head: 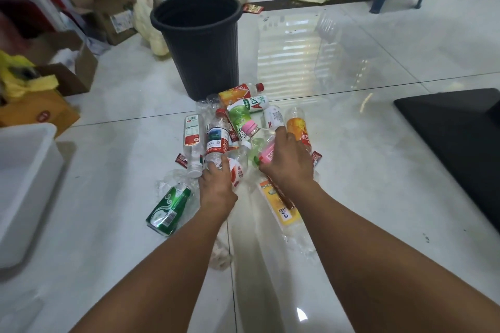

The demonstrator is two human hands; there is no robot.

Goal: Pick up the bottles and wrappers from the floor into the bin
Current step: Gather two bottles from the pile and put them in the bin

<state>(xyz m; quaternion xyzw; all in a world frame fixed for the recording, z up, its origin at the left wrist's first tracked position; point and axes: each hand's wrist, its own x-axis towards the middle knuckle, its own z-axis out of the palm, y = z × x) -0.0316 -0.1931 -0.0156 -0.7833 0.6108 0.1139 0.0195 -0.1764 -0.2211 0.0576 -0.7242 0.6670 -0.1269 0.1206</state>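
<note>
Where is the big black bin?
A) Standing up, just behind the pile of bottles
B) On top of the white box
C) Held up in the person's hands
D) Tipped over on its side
A: the black bin stands upright on the floor, its open top up, right behind the pile of bottles, while the left hand and right hand are down in the pile.

Head-worn view, forward-down, near the floor [351, 143]

Two hands reach into a heap of bottles on the floor — left hand [216, 184] gripping a red-labelled bottle [216, 140], right hand [288, 162] on a pink-labelled bottle [266, 150] — beside a black bin [200, 43].
</note>
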